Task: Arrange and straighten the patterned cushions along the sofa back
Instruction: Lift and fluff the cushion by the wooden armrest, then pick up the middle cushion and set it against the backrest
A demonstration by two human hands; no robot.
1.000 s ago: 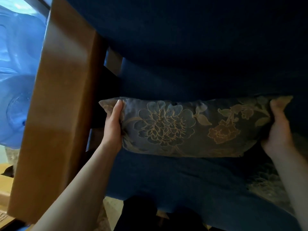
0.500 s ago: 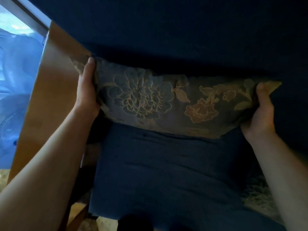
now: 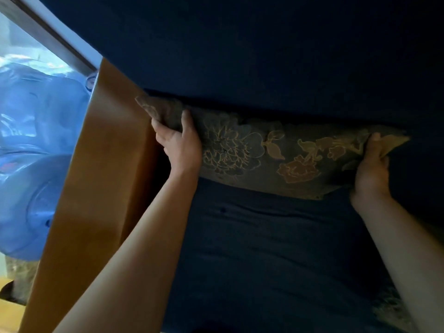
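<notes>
A long patterned cushion (image 3: 271,155) with gold-outlined flowers lay pressed against the dark blue sofa back (image 3: 264,56), sitting where the back met the blue seat (image 3: 264,248) at the seat's rear edge. Its left end reached the wooden armrest (image 3: 96,176) at the sofa's left side, with the corner flap lapping over the wood. The left hand (image 3: 179,143) was closed on the cushion's left end, thumb on the front face and fingers wrapped around behind the fabric. The right hand (image 3: 372,169) pinched the right end just below its pointed corner, thumb lying on the front and the other fingers hidden behind. Both bare forearms stretched forward over the seat. A second patterned piece (image 3: 394,311) showed at the seat's right front corner, partly covered by the right forearm. Beyond the armrest lay bluish plastic sheeting (image 3: 36,152), blurred.
</notes>
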